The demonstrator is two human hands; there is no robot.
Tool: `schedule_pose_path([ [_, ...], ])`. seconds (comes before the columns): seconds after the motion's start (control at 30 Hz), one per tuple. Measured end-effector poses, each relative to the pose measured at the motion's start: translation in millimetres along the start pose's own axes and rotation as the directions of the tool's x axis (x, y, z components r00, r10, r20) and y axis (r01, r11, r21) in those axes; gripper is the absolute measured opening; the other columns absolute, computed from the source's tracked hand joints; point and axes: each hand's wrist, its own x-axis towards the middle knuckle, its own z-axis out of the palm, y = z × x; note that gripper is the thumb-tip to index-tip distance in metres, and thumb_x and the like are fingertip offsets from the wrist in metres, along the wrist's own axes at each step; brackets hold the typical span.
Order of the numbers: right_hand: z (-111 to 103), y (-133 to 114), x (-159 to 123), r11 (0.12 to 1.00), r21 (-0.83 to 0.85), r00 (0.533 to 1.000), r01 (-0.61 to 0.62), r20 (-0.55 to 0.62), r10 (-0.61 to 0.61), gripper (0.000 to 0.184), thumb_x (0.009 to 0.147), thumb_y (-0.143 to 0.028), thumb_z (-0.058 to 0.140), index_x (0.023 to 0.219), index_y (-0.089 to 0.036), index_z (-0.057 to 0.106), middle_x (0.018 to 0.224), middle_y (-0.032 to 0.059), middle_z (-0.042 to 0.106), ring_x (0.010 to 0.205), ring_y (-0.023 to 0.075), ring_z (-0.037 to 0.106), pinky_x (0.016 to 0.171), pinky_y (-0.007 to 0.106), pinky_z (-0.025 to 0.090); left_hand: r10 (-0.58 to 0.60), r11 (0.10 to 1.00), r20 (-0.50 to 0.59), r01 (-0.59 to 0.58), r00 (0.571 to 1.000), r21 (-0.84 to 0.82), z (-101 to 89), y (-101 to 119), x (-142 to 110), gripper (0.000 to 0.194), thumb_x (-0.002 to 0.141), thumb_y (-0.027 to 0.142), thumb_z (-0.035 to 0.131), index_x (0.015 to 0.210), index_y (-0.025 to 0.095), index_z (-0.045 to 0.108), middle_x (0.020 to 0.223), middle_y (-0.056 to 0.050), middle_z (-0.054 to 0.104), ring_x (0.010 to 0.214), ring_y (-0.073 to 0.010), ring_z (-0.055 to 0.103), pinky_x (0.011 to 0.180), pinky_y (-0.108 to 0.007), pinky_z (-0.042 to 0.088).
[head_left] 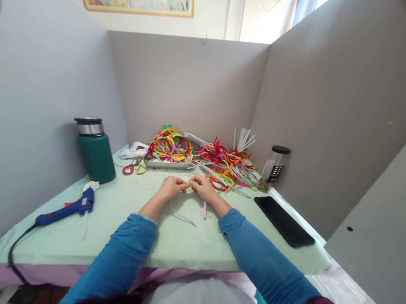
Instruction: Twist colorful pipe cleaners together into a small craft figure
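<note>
My left hand (170, 188) and my right hand (202, 187) meet over the pale green table (67, 239), fingertips pinched together on a small green pipe cleaner piece (189, 183). Both hands are closed around it. A pink piece (204, 210) and a thin pale strand (183, 217) lie on the table just below my hands. Beyond my hands spreads a pile of colourful pipe cleaners (226, 166), and a metal tray (168, 164) holds bent coloured hoops (168, 143).
A blue glue gun (66, 211) with its cord lies at the left. A green flask (95, 151) stands at the back left, scissors (134, 168) near the tray. A black phone (284, 221) lies at the right; a small jar (276, 162) stands by the partition wall.
</note>
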Motion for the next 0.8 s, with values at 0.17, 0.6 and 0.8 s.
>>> schedule_pose_path([
  [0.17,-0.1,-3.1,-1.7,0.999,-0.051,1.000,-0.003,-0.008,0.002,0.016,0.078,-0.027,0.048,0.065,-0.019,0.052,0.056,-0.0032,0.050,0.056,0.0124,0.045,0.057,0.025,0.035,-0.001,1.000,-0.013,0.001,1.000,-0.009,0.2,-2.1,1.3,0.033,0.069,0.044,0.065,0.061,0.014,0.074,0.045,0.001,0.054,0.048,-0.0093,0.038,0.049,-0.023,0.026],
  [0.6,2.5,3.2,1.7,0.998,-0.032,0.999,-0.046,-0.022,0.045,0.008,0.075,-0.025,0.050,0.079,-0.020,0.055,0.054,-0.0042,0.053,0.053,0.0136,0.049,0.057,0.026,0.039,0.025,0.994,-0.001,-0.025,1.000,-0.102,4.7,-8.7,8.1,0.032,0.066,0.040,0.064,0.080,0.014,0.075,0.064,-0.003,0.069,0.059,-0.0135,0.054,0.056,-0.022,0.036],
  [0.8,3.1,3.8,1.7,0.999,-0.034,0.999,-0.034,-0.023,0.033,0.007,0.075,-0.026,0.051,0.076,-0.020,0.054,0.054,-0.0039,0.054,0.052,0.0131,0.049,0.056,0.025,0.039,0.074,0.997,-0.029,-0.075,0.997,-0.021,2.1,-7.2,6.9,0.032,0.071,0.042,0.060,0.070,0.013,0.074,0.062,-0.003,0.067,0.055,-0.0113,0.048,0.054,-0.022,0.032],
])
